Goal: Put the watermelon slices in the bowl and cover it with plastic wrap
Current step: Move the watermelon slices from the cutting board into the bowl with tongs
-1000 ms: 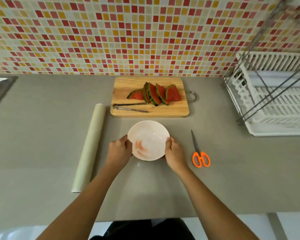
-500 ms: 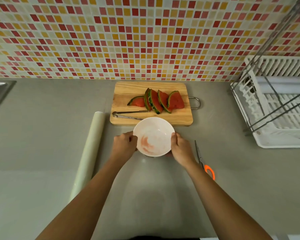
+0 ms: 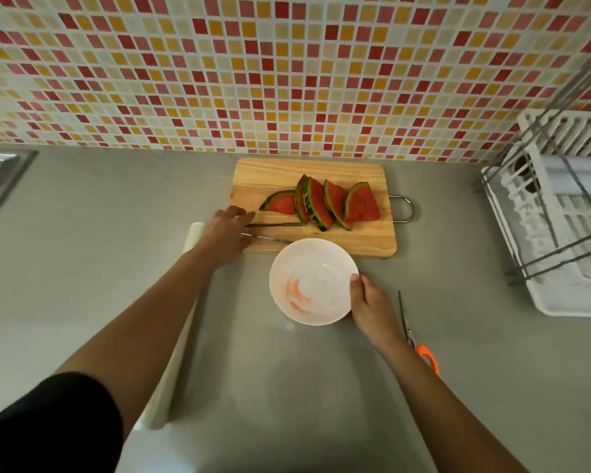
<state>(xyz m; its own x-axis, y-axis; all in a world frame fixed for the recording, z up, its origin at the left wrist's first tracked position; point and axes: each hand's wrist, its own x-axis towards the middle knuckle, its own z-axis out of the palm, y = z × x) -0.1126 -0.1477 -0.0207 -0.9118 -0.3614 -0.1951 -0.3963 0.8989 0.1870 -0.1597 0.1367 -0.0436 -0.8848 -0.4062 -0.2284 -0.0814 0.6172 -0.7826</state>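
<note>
Gripping round glossy white bowl point(image 3: 313, 264), right hand point(image 3: 372, 307) curled on rim, left hand point(image 3: 224, 235) spread over slim metal tongs point(image 3: 280, 224)

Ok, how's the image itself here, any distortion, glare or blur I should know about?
Head view: wide-angle bowing bends the tile wall and tilts the dish rack; light is dim and even, with soft shadows on the counter; a small glint inside the bowl; watermelon slices look sharp.
</note>
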